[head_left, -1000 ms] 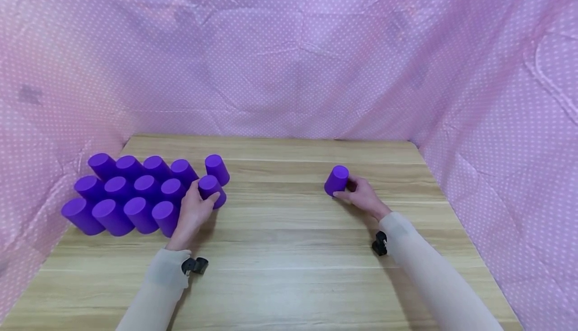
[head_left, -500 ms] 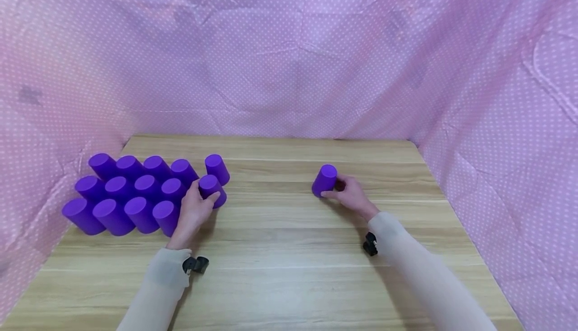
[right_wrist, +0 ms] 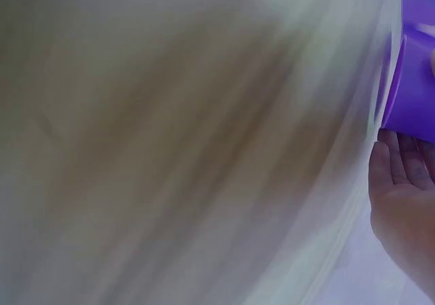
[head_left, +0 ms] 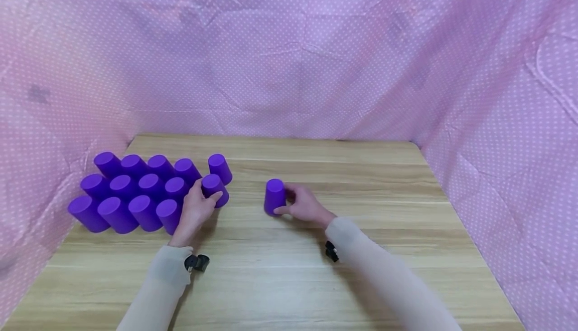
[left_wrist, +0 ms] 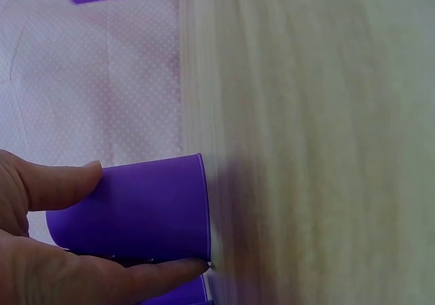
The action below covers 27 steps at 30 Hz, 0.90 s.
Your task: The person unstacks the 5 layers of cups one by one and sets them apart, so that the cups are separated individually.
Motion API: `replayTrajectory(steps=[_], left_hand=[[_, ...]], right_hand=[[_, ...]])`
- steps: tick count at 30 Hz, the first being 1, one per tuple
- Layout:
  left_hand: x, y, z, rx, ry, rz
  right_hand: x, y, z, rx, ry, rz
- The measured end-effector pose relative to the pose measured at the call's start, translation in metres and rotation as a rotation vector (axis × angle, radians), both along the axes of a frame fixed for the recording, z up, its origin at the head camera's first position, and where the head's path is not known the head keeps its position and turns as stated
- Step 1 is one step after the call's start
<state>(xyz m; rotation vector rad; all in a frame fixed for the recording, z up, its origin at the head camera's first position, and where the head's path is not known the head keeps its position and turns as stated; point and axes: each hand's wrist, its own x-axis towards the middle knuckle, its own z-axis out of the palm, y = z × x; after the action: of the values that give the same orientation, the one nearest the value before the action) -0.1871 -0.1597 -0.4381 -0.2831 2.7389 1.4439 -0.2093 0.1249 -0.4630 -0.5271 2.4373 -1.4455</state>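
Note:
With thumb and fingers on either side, my left hand [head_left: 197,208] grips an upside-down purple cup [head_left: 213,189] at the right end of the middle row. The left wrist view shows that cup [left_wrist: 136,203] with its rim at the wood. My right hand [head_left: 304,204] holds another upside-down purple cup [head_left: 275,198] around its side, a short way right of the left hand's cup. In the right wrist view this cup [right_wrist: 416,91] is partly cut off by the frame edge, above the fingers [right_wrist: 401,159].
Several upside-down purple cups [head_left: 122,214] stand in three rows at the left. One cup [head_left: 220,169] stands behind the left hand's cup, slightly apart from the back row. The wooden table [head_left: 280,281] is bordered by pink dotted cloth [head_left: 289,70].
My right hand has moved left and slightly nearer, bringing its cup toward the left hand's cup. The left hand has stayed on its cup; the head view has shifted slightly.

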Motion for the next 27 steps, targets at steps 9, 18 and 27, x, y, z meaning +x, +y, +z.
replayTrajectory(steps=[9, 18, 27], left_hand=[[-0.001, -0.004, 0.0, -0.011, -0.002, 0.002], [-0.002, -0.007, 0.001, -0.015, -0.005, -0.007], [-0.004, -0.009, 0.001, 0.026, -0.02, -0.002]], right_hand=[[0.012, -0.053, 0.001, 0.048, 0.012, 0.151], [0.023, -0.083, 0.002, 0.026, 0.004, 0.183], [0.025, -0.102, 0.0, 0.063, 0.043, 0.224]])
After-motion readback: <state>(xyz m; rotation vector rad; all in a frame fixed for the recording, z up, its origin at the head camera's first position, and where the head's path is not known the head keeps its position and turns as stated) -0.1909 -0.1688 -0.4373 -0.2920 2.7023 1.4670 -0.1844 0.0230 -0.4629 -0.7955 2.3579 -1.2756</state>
